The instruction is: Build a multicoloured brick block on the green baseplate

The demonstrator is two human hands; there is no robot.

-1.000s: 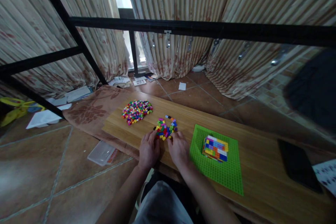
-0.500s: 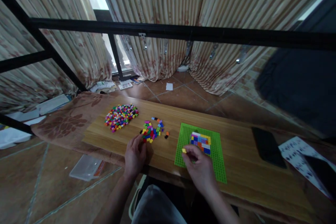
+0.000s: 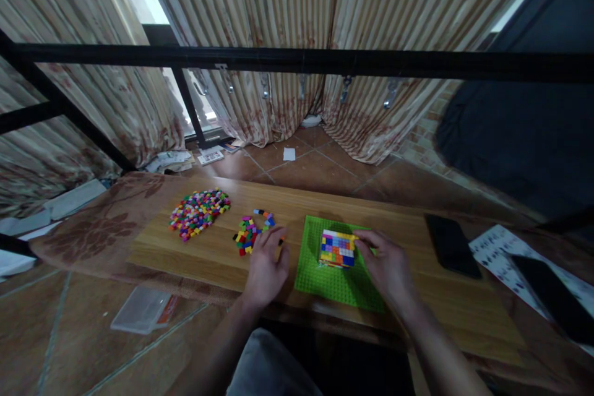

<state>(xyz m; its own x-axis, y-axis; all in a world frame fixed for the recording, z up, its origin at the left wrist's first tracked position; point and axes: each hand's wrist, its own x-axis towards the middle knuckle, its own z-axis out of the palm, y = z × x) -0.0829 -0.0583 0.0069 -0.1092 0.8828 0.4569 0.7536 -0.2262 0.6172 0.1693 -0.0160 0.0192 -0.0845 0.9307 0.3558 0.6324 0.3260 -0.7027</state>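
A block structure of many colours (image 3: 337,249) stands on the green baseplate (image 3: 315,284). My right hand (image 3: 383,257) is at the structure's upper right corner, thumb and finger pinched on a small yellow brick (image 3: 355,238). My left hand (image 3: 269,263) hovers over the wooden table, left of the baseplate, its fingers curved and a little apart with nothing visible between them. Just beyond its fingertips lies a small group of loose bricks (image 3: 247,232). A larger heap of mixed bricks (image 3: 199,213) lies farther left.
A dark phone-like slab (image 3: 452,245) lies on the table's right part. Beyond it are a printed sheet (image 3: 499,247) and another dark device (image 3: 552,294). A clear plastic box (image 3: 140,309) rests on the floor at left. A black metal rail (image 3: 297,60) crosses above.
My right hand has moved the yellow brick to the structure's upper right corner. My left hand has left the near edge of the small brick group and moved right. The view has shifted slightly.
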